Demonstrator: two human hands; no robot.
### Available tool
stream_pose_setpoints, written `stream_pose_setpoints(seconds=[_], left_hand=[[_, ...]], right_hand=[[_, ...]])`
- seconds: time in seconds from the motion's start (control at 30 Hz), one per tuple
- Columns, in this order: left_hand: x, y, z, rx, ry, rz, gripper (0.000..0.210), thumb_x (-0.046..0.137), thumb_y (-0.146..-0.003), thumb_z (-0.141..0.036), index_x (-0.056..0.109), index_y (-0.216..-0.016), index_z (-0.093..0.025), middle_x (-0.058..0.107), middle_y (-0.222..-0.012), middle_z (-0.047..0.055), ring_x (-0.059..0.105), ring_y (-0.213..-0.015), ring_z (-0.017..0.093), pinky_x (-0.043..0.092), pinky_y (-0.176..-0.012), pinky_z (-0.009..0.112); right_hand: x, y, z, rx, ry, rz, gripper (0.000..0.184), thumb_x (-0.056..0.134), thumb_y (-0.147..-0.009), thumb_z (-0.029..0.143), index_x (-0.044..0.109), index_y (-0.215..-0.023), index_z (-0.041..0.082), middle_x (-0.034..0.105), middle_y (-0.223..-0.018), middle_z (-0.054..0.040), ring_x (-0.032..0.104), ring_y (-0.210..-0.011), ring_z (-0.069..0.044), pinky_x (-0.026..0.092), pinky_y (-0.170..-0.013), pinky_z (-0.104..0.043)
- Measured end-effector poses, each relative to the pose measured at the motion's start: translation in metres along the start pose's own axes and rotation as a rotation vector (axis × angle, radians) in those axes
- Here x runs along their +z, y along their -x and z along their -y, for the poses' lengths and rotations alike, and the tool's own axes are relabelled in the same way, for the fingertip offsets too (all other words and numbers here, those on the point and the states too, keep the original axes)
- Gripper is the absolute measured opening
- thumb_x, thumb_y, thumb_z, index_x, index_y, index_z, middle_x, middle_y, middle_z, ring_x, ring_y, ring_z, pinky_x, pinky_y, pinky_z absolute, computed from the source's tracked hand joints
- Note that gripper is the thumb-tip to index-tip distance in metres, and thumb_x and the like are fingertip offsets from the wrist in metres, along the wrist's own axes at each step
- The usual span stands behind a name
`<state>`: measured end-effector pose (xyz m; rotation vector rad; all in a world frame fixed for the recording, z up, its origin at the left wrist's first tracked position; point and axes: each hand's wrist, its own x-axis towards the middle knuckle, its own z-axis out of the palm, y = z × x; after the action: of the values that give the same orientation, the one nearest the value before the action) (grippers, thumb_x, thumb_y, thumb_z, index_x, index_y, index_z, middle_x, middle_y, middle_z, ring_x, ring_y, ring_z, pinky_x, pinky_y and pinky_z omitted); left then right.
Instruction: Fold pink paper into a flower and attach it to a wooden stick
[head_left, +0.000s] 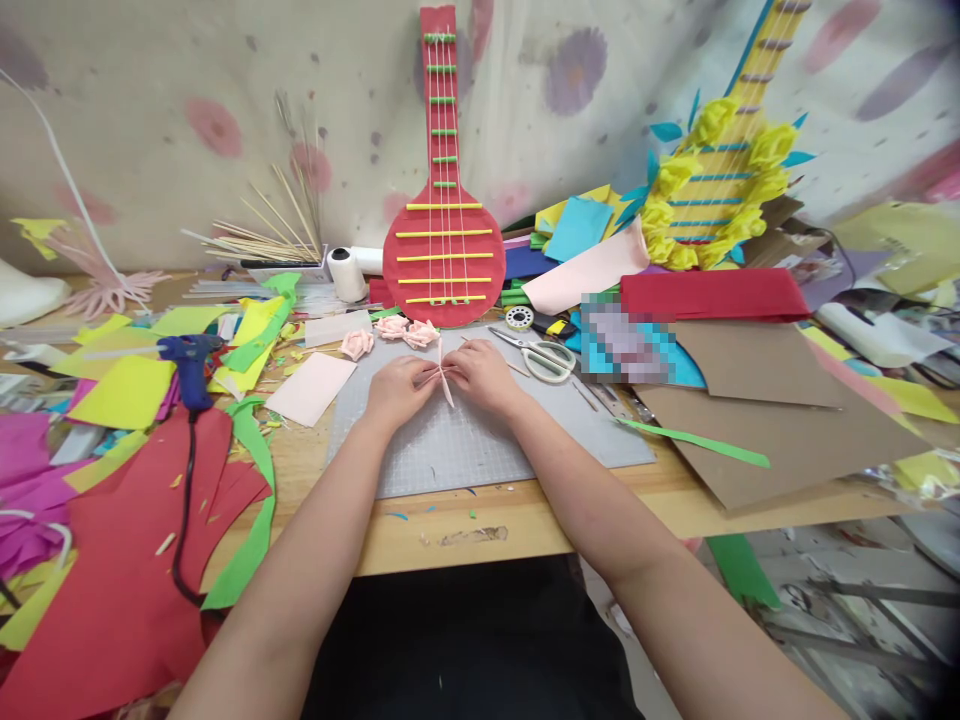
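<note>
Over the grey cutting mat [480, 450], my left hand [401, 390] and my right hand [480, 375] meet, both with fingers pinched on one pale pink sheet piece [448, 390]. The piece stands edge-on between them, partly hidden by the fingers. Just behind sit several pink flowers [405, 330] of the same soft-looking material. White-handled scissors [547, 361] lie open to the right of my right hand. A flat pale pink rectangle [313, 388] rests left of my left hand. The red paper lute-like instrument [444, 255] leans upright against the wall behind the flowers.
A blue glue gun [190, 370] stands at left among red sheets [135, 560] and coloured scraps. Brown cardboard [780, 430] covers the right side. A yellow instrument with flowers [712, 190] leans at the back right. Thin sticks [270, 240] and a thread spool [346, 275] are at the back left.
</note>
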<state>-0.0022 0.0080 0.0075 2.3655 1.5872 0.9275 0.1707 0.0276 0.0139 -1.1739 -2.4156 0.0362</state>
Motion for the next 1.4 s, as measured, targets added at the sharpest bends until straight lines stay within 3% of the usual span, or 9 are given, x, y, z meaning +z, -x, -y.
stream_pose_setpoints(seconds=[0.27, 0.47, 0.73, 0.93, 1.07, 1.23, 1.4], left_hand=[[-0.001, -0.003, -0.002, 0.055, -0.197, 0.099, 0.023, 0.05, -0.084, -0.032, 0.07, -0.089, -0.021, 0.07, -0.088, 0.005, 0.061, -0.085, 0.02, 0.044, -0.075, 0.031], [-0.001, -0.003, -0.004, 0.091, -0.204, 0.119, 0.021, 0.051, -0.083, -0.028, 0.071, -0.087, -0.021, 0.07, -0.089, 0.005, 0.062, -0.086, 0.02, 0.044, -0.076, 0.032], [-0.001, -0.001, -0.006, -0.023, -0.218, 0.087, 0.021, 0.052, -0.08, -0.029, 0.071, -0.085, -0.022, 0.07, -0.087, 0.004, 0.062, -0.085, 0.02, 0.044, -0.075, 0.031], [-0.001, -0.002, -0.008, 0.062, -0.268, 0.134, 0.023, 0.05, -0.081, -0.028, 0.071, -0.084, -0.021, 0.07, -0.086, 0.005, 0.061, -0.083, 0.02, 0.044, -0.076, 0.032], [-0.003, -0.001, -0.009, 0.073, -0.27, 0.146, 0.022, 0.051, -0.08, -0.026, 0.071, -0.083, -0.02, 0.07, -0.085, 0.006, 0.061, -0.082, 0.02, 0.044, -0.077, 0.032], [-0.003, 0.0, -0.008, 0.007, -0.233, 0.08, 0.021, 0.05, -0.081, -0.027, 0.07, -0.083, -0.022, 0.07, -0.086, 0.004, 0.061, -0.085, 0.02, 0.043, -0.078, 0.032], [-0.003, 0.0, -0.005, -0.019, -0.198, 0.109, 0.024, 0.053, -0.081, -0.038, 0.07, -0.09, -0.024, 0.07, -0.093, 0.004, 0.061, -0.088, 0.02, 0.044, -0.075, 0.03]], right_hand=[[-0.004, -0.001, -0.01, -0.083, -0.014, 0.055, 0.026, 0.054, -0.084, 0.04, 0.067, -0.091, 0.019, 0.065, -0.08, -0.0068, 0.051, -0.085, -0.019, 0.031, -0.082, -0.032], [-0.005, -0.002, -0.012, -0.11, -0.009, 0.074, 0.025, 0.054, -0.084, 0.038, 0.069, -0.086, 0.018, 0.063, -0.076, -0.0065, 0.051, -0.081, -0.018, 0.031, -0.076, -0.029], [-0.006, -0.001, -0.01, -0.15, 0.024, 0.058, 0.027, 0.053, -0.084, 0.039, 0.069, -0.089, 0.018, 0.064, -0.079, -0.0075, 0.05, -0.083, -0.019, 0.03, -0.074, -0.03], [-0.006, -0.003, -0.008, -0.171, 0.055, 0.081, 0.024, 0.054, -0.084, 0.034, 0.07, -0.079, 0.017, 0.063, -0.074, -0.0084, 0.05, -0.08, -0.019, 0.029, -0.071, -0.03], [-0.008, -0.002, -0.007, -0.157, 0.049, 0.108, 0.024, 0.054, -0.084, 0.034, 0.071, -0.081, 0.016, 0.064, -0.076, -0.0088, 0.051, -0.082, -0.019, 0.031, -0.072, -0.03], [-0.01, 0.0, -0.007, -0.106, 0.016, 0.123, 0.023, 0.053, -0.085, 0.033, 0.07, -0.092, 0.018, 0.065, -0.081, -0.0082, 0.052, -0.085, -0.019, 0.033, -0.075, -0.03], [-0.008, -0.001, -0.009, -0.009, 0.022, 0.149, 0.022, 0.053, -0.085, 0.029, 0.071, -0.09, 0.018, 0.065, -0.08, -0.0085, 0.054, -0.085, -0.019, 0.034, -0.076, -0.029]])
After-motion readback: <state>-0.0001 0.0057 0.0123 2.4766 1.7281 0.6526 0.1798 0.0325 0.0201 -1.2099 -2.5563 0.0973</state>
